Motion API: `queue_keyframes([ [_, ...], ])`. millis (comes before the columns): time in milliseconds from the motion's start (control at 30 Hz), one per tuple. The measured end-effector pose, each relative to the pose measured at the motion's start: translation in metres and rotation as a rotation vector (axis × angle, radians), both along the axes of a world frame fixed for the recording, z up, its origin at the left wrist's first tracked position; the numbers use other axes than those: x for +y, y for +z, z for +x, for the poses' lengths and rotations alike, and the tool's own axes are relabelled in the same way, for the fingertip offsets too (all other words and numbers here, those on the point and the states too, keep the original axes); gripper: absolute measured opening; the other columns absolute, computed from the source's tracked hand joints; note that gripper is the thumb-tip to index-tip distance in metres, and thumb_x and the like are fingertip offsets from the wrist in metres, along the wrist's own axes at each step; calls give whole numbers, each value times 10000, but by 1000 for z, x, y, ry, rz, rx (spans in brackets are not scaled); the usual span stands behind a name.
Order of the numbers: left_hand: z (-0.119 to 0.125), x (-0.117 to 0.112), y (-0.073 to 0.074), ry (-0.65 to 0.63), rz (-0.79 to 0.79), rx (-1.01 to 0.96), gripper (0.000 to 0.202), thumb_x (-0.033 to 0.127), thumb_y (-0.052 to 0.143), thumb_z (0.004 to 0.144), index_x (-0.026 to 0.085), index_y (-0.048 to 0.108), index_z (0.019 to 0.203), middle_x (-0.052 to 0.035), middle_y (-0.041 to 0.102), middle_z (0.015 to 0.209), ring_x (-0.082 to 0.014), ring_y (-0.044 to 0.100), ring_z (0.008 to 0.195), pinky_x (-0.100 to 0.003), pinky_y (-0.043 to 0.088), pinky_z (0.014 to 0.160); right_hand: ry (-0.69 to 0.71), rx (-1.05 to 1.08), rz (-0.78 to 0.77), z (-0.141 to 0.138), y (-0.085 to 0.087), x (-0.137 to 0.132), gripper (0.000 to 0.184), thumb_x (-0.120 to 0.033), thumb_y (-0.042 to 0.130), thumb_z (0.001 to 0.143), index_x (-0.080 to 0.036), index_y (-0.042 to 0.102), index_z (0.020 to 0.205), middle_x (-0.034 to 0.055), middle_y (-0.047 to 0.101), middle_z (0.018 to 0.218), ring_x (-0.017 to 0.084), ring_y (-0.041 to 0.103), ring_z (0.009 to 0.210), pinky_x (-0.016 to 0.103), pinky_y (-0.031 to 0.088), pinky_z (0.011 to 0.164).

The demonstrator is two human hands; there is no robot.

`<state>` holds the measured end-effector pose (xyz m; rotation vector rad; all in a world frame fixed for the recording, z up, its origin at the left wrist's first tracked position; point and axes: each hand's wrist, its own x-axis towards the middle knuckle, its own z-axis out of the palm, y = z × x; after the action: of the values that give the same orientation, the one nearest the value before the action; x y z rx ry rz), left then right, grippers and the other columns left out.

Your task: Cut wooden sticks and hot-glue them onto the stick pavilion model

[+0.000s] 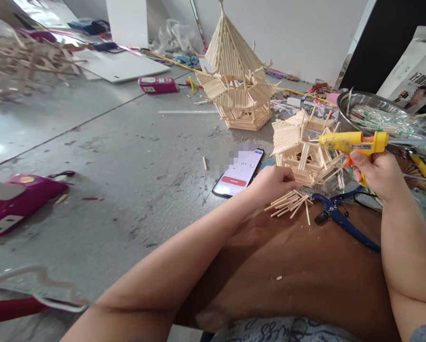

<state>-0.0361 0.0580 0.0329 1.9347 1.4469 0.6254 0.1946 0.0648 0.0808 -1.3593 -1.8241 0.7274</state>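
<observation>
My right hand (380, 175) is wrapped round the grip of a yellow hot glue gun (355, 141), with a clear glue stick out of its back. The nozzle points left at the upper part of a small wooden-stick pavilion model (302, 147). At the near left edge of that model's base, my left hand (273, 184) is closed, with its fingertips partly hidden; it appears to hold the base. Just below lies a loose bundle of short sticks (289, 203). Blue-handled cutters (336, 211) rest to the right of the sticks, on a brown surface.
A taller stick pavilion (237, 80) with a pointed roof stands behind. A phone (238, 173) showing a timer lies left of my left hand. Metal bowl (373, 107) of wrapped sticks sits at right. Purple power strips (158, 85) and a stick pile (24, 66) are at left.
</observation>
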Motion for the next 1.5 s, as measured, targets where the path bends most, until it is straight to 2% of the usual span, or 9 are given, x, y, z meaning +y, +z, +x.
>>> queue_keyframes([
  [233, -4, -20, 13, -258, -60, 569, 216, 404, 565, 686, 193, 592, 724, -70, 646, 734, -209, 574, 672, -263, 342, 532, -2, 151, -44, 1, 9, -6, 265, -455, 581, 720, -211, 557, 821, -26, 494, 506, 113, 438, 426, 281, 334, 417],
  [333, -3, -24, 16, -343, -91, 676, 249, 420, 565, 684, 188, 579, 774, -95, 656, 854, -261, 598, 777, -305, 402, 587, 1, 142, -34, 3, 11, -8, 260, -452, 564, 738, -201, 549, 805, -43, 442, 441, 104, 425, 407, 267, 326, 408],
  [433, -2, -24, 14, -366, -91, 731, 224, 375, 547, 703, 183, 574, 817, -101, 655, 905, -271, 604, 826, -334, 438, 631, 26, 144, -10, 7, 8, -8, 265, -453, 548, 753, -193, 541, 804, -31, 502, 518, 79, 426, 400, 248, 332, 396],
  [700, -8, -22, 4, -374, -28, 720, 136, 245, 453, 739, 177, 565, 772, -94, 662, 883, -258, 617, 803, -352, 460, 633, 42, 162, 26, 8, 5, -8, 230, -427, 548, 764, -200, 525, 786, -36, 500, 528, 73, 437, 408, 235, 337, 388],
  [967, -5, -25, 7, -346, -6, 756, 179, 268, 502, 725, 155, 576, 842, -126, 653, 926, -286, 615, 842, -374, 465, 649, 28, 153, 28, 8, 7, -8, 249, -440, 553, 757, -195, 520, 794, -33, 502, 534, 70, 430, 404, 240, 345, 392],
  [1200, -7, -24, 7, -379, -18, 728, 167, 237, 454, 731, 167, 601, 768, -109, 664, 828, -277, 616, 787, -349, 437, 611, 33, 125, 21, 9, 7, -10, 268, -447, 537, 767, -181, 545, 735, -31, 477, 498, 74, 432, 413, 241, 344, 396],
  [1333, -8, -22, 10, -346, -14, 708, 189, 216, 420, 731, 179, 604, 732, -86, 651, 748, -242, 604, 717, -308, 395, 569, 36, 122, 6, 9, 8, -10, 254, -444, 539, 765, -190, 543, 753, -39, 469, 498, 75, 429, 399, 239, 336, 386],
  [1400, -9, -21, 13, -305, -24, 659, 194, 220, 413, 735, 182, 604, 728, -71, 638, 708, -214, 585, 671, -286, 371, 546, 41, 141, 10, 8, 10, -11, 245, -446, 546, 758, -200, 541, 757, -33, 497, 538, 74, 427, 395, 240, 335, 379],
  [1500, -9, -20, 20, -245, -35, 462, 181, 224, 422, 747, 173, 595, 732, -36, 613, 661, -146, 539, 596, -248, 355, 540, 44, 159, 19, 7, 13, -12, 225, -448, 550, 752, -223, 543, 749, -35, 494, 534, 82, 424, 393, 243, 328, 371],
])
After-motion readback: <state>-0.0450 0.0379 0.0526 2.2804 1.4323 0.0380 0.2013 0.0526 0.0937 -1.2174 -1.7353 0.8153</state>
